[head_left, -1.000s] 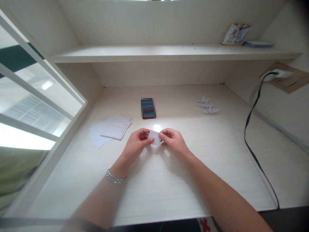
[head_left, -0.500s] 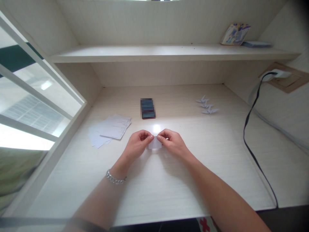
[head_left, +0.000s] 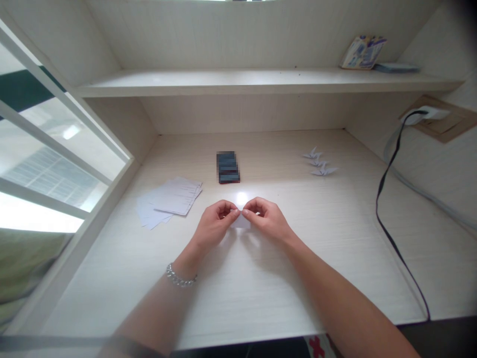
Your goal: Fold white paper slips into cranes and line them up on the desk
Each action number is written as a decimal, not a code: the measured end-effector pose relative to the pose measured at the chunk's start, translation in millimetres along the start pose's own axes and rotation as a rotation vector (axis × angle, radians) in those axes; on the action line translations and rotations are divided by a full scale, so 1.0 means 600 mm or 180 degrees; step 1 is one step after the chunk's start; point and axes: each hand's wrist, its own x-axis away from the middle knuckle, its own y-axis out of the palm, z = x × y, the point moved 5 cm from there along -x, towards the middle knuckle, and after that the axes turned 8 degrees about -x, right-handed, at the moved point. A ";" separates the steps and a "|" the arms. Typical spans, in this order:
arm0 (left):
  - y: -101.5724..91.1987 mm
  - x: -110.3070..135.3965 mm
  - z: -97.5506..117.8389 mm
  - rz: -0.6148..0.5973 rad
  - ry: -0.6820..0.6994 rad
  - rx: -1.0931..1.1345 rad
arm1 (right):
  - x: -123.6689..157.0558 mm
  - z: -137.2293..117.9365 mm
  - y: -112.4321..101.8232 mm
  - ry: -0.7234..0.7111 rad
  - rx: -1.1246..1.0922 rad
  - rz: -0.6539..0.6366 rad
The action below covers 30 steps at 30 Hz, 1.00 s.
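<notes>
A small folded piece of white paper (head_left: 239,222) is pinched between both hands just above the pale wooden desk (head_left: 261,278). My left hand (head_left: 213,226), with a silver bracelet at the wrist, grips its left edge with curled fingers. My right hand (head_left: 267,219) pinches the right edge, thumb and forefinger meeting my left fingertips at the top of the paper. Most of the paper is hidden behind the fingers.
A fanned stack of white paper sheets (head_left: 169,199) lies to the left. A dark phone (head_left: 227,167) lies behind the hands. Three folded paper cranes (head_left: 319,163) sit at the back right. A black cable (head_left: 391,199) runs down from a wall socket. A shelf (head_left: 261,82) holds a small booklet (head_left: 363,51).
The paper has been tipped down and folded smaller, and both hands' fingertips have come together at its top edge. Arms stayed in place.
</notes>
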 end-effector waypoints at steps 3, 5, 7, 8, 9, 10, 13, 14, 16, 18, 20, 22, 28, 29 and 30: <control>0.004 0.002 0.003 -0.0131 0.0061 0.0109 | 0.000 0.002 0.004 0.0075 -0.0127 -0.0140; 0.003 0.002 0.004 -0.0105 0.0066 0.0088 | -0.001 0.004 0.004 0.0120 -0.0102 -0.0220; -0.001 0.002 0.003 -0.0015 0.0045 -0.0001 | -0.003 0.005 0.002 0.0145 -0.0034 -0.0255; -0.003 0.001 0.002 0.0048 0.0020 -0.0032 | -0.004 0.006 0.000 0.0158 -0.0006 -0.0266; -0.005 0.001 0.001 0.0105 -0.0010 -0.0046 | -0.004 0.008 -0.001 0.0171 0.0010 -0.0266; -0.007 0.000 0.000 0.0147 -0.0037 -0.0044 | -0.005 0.010 -0.003 0.0191 0.0006 -0.0268; -0.009 -0.003 -0.003 0.0198 -0.0083 0.0006 | -0.009 0.019 -0.005 0.0263 -0.0149 -0.0252; -0.011 -0.004 -0.003 0.0224 -0.0096 0.0039 | -0.010 0.022 -0.006 0.0280 -0.0254 -0.0221; -0.015 -0.006 -0.004 0.0351 -0.0133 0.0163 | -0.011 0.027 -0.007 0.0292 -0.0479 -0.0110; -0.018 -0.006 -0.006 0.0518 -0.0182 0.0363 | -0.012 0.028 -0.006 0.0262 -0.0605 -0.0017; -0.018 -0.005 -0.006 0.0592 -0.0226 0.0583 | -0.011 0.026 -0.002 0.0192 -0.0588 -0.0051; -0.012 -0.004 -0.006 0.0462 -0.0269 0.0748 | -0.010 0.021 0.003 0.0112 -0.0527 -0.0125; 0.004 0.001 0.005 0.0010 -0.0141 0.0447 | -0.006 0.008 -0.005 0.0013 -0.0013 0.0072; 0.003 0.001 0.007 0.0057 -0.0062 0.0368 | -0.005 0.004 -0.004 -0.0027 0.0105 0.0018; 0.003 0.002 0.009 0.0096 0.0006 0.0294 | -0.003 0.001 -0.002 -0.0067 0.0193 -0.0044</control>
